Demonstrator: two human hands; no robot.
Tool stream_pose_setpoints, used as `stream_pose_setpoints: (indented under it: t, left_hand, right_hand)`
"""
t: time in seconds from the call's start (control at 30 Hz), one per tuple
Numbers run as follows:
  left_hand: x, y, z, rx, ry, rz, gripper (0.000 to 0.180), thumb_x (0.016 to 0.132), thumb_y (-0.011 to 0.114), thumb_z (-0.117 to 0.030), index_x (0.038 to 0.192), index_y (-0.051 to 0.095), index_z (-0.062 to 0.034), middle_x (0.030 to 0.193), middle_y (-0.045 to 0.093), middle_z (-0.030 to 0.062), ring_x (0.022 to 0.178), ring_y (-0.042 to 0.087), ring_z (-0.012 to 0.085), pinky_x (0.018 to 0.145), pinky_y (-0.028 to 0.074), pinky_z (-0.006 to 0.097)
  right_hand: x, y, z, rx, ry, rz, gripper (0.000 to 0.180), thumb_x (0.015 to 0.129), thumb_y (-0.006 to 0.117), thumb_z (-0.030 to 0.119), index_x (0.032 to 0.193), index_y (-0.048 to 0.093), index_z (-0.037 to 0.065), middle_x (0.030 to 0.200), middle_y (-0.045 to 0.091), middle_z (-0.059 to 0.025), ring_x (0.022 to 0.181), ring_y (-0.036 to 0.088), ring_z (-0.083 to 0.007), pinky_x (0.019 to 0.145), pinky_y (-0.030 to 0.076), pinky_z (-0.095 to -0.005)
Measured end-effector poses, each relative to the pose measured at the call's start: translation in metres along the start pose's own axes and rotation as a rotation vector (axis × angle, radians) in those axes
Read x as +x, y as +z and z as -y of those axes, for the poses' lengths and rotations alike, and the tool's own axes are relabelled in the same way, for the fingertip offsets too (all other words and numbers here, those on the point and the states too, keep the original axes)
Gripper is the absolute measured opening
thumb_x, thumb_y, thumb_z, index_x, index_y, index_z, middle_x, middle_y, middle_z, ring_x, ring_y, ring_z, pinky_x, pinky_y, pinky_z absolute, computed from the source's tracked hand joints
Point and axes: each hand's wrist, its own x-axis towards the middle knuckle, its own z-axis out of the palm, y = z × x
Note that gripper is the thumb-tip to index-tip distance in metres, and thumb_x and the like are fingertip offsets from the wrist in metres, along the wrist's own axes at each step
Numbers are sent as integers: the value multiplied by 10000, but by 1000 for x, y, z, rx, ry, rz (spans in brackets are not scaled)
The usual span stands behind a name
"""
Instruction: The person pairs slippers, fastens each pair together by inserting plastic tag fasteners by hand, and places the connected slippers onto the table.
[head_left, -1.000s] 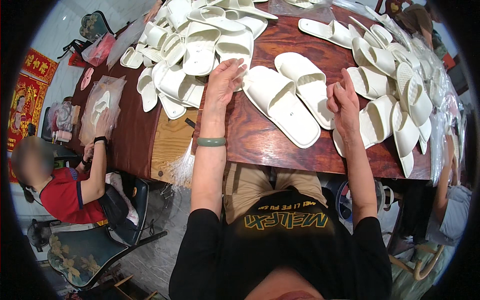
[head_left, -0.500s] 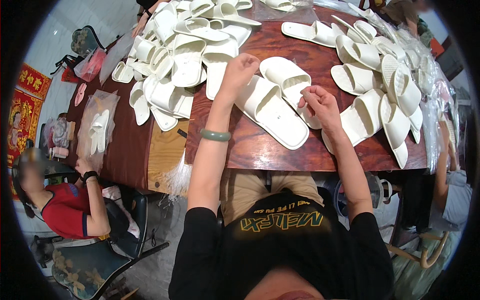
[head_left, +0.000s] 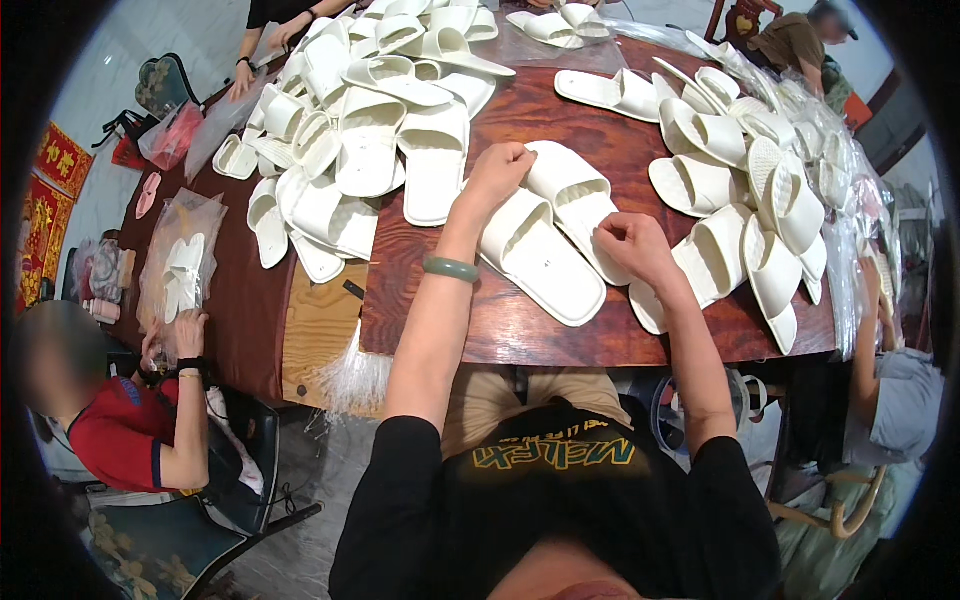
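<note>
A pair of white open-toed slippers lies in front of me on the red-brown table: the left slipper [head_left: 550,275] and, partly behind it, the right slipper [head_left: 568,180]. My left hand [head_left: 497,175], with a green bangle on its wrist, is closed in a pinch by the toe ends of the pair. Beside the right slipper's heel, my right hand [head_left: 640,245] has its fingers curled together. Whatever either hand pinches, if anything, is too small or hidden to make out.
A big heap of white slippers [head_left: 372,140] lies at the far left, another pile [head_left: 700,185] at the right. White strands [head_left: 355,375] hang off the table's front edge. A person in red [head_left: 130,430] handles bagged slippers [head_left: 183,275] at the left; other people work around the table.
My left hand has moved slightly right, closer to the slippers' toes. My right hand has come lower, its fingers more curled. The whole view has shifted a little. The pair stays in place.
</note>
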Motion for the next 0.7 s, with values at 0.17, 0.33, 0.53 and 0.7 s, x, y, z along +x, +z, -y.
stream_pose_setpoints:
  t: [0.17, 0.33, 0.53, 0.7]
  left_hand:
    - [0, -6, 13, -107, -68, -24, 273, 891, 500, -218, 915, 604, 34, 740, 554, -6, 648, 471, 75, 595, 405, 237]
    - [0, -13, 16, -443, -212, 40, 306, 927, 467, -238, 945, 598, 37, 687, 500, -34, 622, 428, 49, 569, 375, 200]
    - [2, -14, 19, -499, -267, 122, 306, 922, 509, -245, 1013, 610, 30, 700, 502, -58, 604, 416, 24, 535, 350, 171]
    - [3, -4, 8, -597, -188, 78, 226, 850, 610, -138, 1004, 631, 26, 752, 588, -18, 610, 478, 32, 543, 389, 179]
  right_hand:
    - [32, 21, 15, -284, -194, -146, 182, 790, 587, 217, 826, 684, 67, 676, 618, -172, 638, 606, -344, 585, 471, -414]
    - [55, 38, -3, -299, -266, -309, 169, 812, 582, 227, 844, 685, 96, 681, 613, -176, 629, 608, -336, 578, 471, -406]
    - [56, 46, 0, -194, -243, -313, 170, 814, 587, 237, 860, 686, 106, 681, 608, -175, 632, 607, -337, 583, 472, -405]
    - [58, 45, -5, -160, -266, -309, 174, 812, 588, 238, 864, 686, 105, 680, 610, -173, 636, 608, -337, 584, 475, -405]
